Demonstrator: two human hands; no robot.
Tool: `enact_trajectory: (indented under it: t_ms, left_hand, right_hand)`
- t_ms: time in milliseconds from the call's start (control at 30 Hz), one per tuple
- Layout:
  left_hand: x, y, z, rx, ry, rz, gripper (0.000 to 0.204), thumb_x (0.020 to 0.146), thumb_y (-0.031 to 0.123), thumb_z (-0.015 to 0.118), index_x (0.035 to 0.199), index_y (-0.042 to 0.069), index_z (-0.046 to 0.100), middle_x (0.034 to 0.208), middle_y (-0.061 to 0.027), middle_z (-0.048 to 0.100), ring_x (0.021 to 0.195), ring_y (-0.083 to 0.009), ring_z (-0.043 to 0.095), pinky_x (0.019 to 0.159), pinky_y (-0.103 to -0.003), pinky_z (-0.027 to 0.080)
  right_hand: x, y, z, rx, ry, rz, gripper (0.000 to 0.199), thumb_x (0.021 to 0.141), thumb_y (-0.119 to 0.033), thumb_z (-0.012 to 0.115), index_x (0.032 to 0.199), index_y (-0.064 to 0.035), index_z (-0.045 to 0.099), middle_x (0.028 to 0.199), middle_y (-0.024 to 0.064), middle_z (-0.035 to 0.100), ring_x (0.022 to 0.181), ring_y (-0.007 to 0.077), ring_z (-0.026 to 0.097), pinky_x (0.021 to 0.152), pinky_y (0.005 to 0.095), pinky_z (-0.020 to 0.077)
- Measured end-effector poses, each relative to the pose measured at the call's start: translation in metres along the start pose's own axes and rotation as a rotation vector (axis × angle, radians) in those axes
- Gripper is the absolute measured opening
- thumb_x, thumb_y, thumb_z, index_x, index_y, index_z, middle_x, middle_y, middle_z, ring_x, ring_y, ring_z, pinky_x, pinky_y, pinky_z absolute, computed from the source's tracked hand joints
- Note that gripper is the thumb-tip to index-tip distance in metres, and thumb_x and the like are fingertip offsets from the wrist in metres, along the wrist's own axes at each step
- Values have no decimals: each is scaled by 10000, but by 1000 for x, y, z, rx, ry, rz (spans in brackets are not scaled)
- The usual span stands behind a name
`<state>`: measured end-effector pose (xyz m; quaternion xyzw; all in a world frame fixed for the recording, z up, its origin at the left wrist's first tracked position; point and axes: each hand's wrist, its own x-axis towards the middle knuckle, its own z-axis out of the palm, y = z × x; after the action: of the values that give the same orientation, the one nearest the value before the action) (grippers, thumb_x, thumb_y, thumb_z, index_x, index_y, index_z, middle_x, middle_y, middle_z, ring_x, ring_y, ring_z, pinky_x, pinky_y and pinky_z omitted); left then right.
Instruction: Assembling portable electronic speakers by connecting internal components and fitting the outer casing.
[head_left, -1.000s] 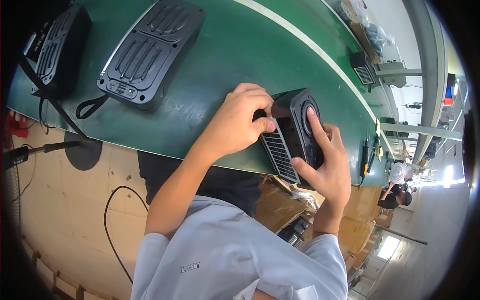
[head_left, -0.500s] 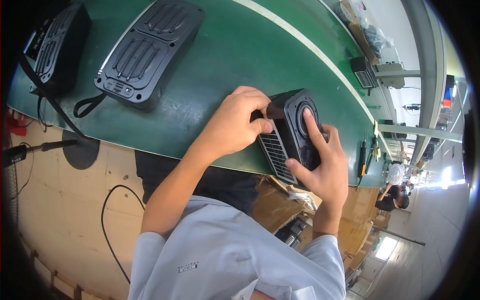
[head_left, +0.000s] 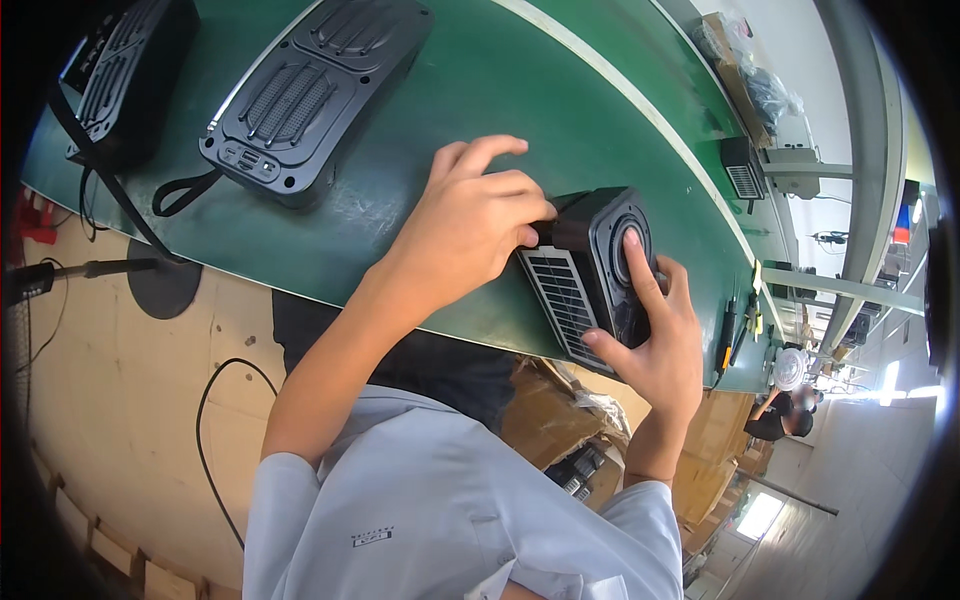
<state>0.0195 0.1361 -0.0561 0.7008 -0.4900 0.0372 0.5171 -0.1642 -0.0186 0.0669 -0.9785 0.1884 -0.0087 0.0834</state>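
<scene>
A black portable speaker (head_left: 582, 222) stands tilted near the front edge of the green bench. One side carries a solar panel (head_left: 565, 300) in a pale frame; a round driver shows on the face beside it. My right hand (head_left: 660, 335) grips the speaker, index finger on the round driver and thumb by the panel's lower edge. At the speaker's far left corner, my left hand (head_left: 465, 225) has its thumb and a finger pressed together, another finger stretched out above. Whatever lies in that pinch is too small or hidden to tell.
Two larger black speakers, one with a strap (head_left: 185, 192), stand at the left: a near one (head_left: 290, 105) and a far-left one (head_left: 125, 85). An orange-and-black hand tool (head_left: 727, 335) lies right. Another small panelled speaker (head_left: 741, 168) sits beyond the pale strip. A person (head_left: 785, 415) works far right.
My left hand has shifted slightly off the panel's top edge to the speaker's corner, and one finger has lifted and straightened. My right hand keeps its grip on the speaker.
</scene>
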Motion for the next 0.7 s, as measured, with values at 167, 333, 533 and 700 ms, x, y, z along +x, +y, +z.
enact_trajectory:
  t_ms: [167,333,533,700]
  left_hand:
    - [-1,-2,3,31,103,47,106,778,88,793,876,92,754,932,3,734,1159,-261,632,996,-445,433]
    - [-5,2,3,73,134,105,144,756,44,789,855,68,688,877,-25,703,994,-265,655,897,-422,463]
    - [-2,4,-4,119,59,184,187,732,29,804,843,62,657,819,-47,638,891,-251,624,828,-398,463]
    - [2,10,-5,60,34,120,196,727,32,812,844,68,659,806,-43,622,859,-238,607,799,-385,458]
  right_hand:
    - [2,-2,-4,-45,-29,10,977,603,-461,879,1512,-281,570,1251,232,580,982,407,652,855,467,544]
    - [3,-2,-4,-32,-32,-10,964,595,-447,878,1498,-274,587,1211,223,575,954,400,648,844,466,544]
    - [4,1,-6,-34,-38,-51,974,572,-397,901,1490,-287,595,1213,209,577,955,380,650,833,462,547]
    - [4,10,-2,-81,-49,-123,977,576,-374,914,1493,-284,590,1246,214,565,998,384,641,865,474,542]
